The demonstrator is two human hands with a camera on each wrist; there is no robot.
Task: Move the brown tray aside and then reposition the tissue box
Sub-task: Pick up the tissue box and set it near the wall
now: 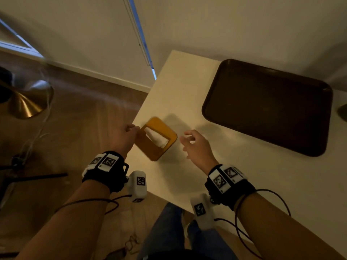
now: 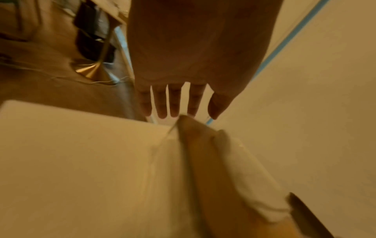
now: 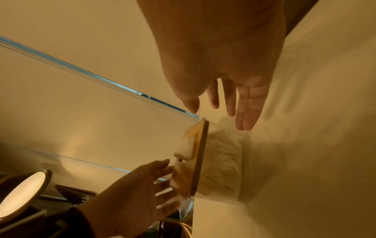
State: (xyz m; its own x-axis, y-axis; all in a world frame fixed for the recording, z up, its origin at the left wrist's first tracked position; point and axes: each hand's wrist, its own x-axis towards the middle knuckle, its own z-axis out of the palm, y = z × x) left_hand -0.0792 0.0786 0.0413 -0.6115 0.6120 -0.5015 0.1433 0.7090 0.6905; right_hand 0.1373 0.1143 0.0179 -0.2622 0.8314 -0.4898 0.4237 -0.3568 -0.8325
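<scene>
Near table edge (image 1: 142, 107), tissue box (image 1: 155, 139) between spread hands.

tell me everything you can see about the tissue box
The tissue box has a squarish amber-yellow top with rounded corners and a rectangular opening, from which a white tissue sticks up. In the right wrist view its lower body looks clear, with crumpled white tissue inside. It stands near the left edge of the white table, apart from the brown tray. The left hand is at its left side, fingers extended; the right hand hovers open just right, not touching.
</scene>
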